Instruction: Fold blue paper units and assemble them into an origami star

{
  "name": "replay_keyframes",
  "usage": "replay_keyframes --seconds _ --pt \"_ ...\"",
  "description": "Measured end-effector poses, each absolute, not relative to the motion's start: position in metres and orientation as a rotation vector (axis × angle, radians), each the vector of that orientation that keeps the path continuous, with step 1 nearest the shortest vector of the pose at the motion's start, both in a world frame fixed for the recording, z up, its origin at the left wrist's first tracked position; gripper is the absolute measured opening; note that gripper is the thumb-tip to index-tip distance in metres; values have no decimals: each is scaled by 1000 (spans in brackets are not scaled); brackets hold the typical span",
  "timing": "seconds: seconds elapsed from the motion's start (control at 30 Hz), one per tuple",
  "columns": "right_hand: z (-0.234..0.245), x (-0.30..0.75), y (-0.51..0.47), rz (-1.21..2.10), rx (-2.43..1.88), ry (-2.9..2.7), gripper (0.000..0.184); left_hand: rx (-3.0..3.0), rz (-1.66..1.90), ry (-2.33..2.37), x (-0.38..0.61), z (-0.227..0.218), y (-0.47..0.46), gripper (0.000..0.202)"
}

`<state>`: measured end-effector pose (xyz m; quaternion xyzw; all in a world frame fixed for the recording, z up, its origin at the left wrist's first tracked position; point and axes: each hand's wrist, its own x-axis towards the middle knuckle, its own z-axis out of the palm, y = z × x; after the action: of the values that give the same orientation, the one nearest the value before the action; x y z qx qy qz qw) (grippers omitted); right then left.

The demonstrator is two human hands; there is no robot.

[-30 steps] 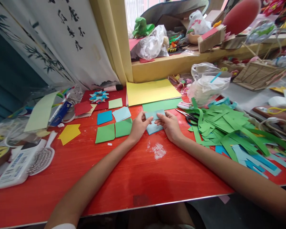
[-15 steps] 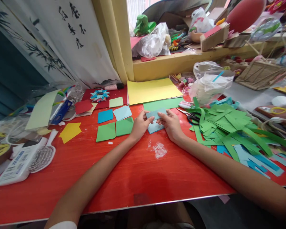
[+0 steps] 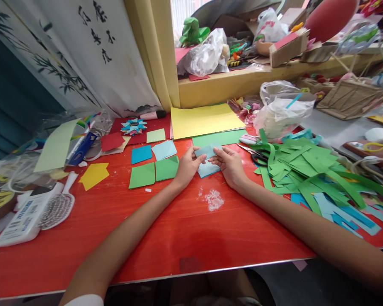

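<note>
A light blue piece of paper (image 3: 207, 151) is pinched between my two hands, just above the table. My left hand (image 3: 188, 165) grips its left end, thumb on the near side. My right hand (image 3: 230, 165) has its right end between thumb and fingers. Under the hands lies a light blue paper stack (image 3: 208, 169), partly hidden. To the left are square stacks of green paper (image 3: 141, 175), blue paper (image 3: 141, 154) and pale blue paper (image 3: 164, 150). Black-handled scissors (image 3: 258, 158) rest right of my right hand.
Green paper strips (image 3: 306, 165) and blue offcuts (image 3: 347, 214) heap on the right. Yellow sheets (image 3: 207, 121) lie at the back, beside a folded paper star (image 3: 133, 126). A hairbrush (image 3: 57, 208) is at left. White crumbs (image 3: 214, 199) dot the red table (image 3: 166, 242).
The right-hand end of the light blue paper has shifted slightly, and my right fingers have moved a little along it. Both hands keep hold; the other things stay put.
</note>
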<state>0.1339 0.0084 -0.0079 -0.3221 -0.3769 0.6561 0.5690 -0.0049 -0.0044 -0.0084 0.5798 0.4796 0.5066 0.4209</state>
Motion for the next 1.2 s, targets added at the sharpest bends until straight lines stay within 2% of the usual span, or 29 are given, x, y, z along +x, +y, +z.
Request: replay_keyframes --seconds 0.57,0.87,1.2 --pt "-10 134 6 1446 -876 -1047 22 1628 1306 1338 -5 -5 -8 14" --pt "-10 131 2 1531 -877 -1535 34 1660 1325 1342 -5 -6 -6 14" --pt "-11 133 3 1463 -937 -1351 26 1576 1408 1331 -6 -5 -8 15"
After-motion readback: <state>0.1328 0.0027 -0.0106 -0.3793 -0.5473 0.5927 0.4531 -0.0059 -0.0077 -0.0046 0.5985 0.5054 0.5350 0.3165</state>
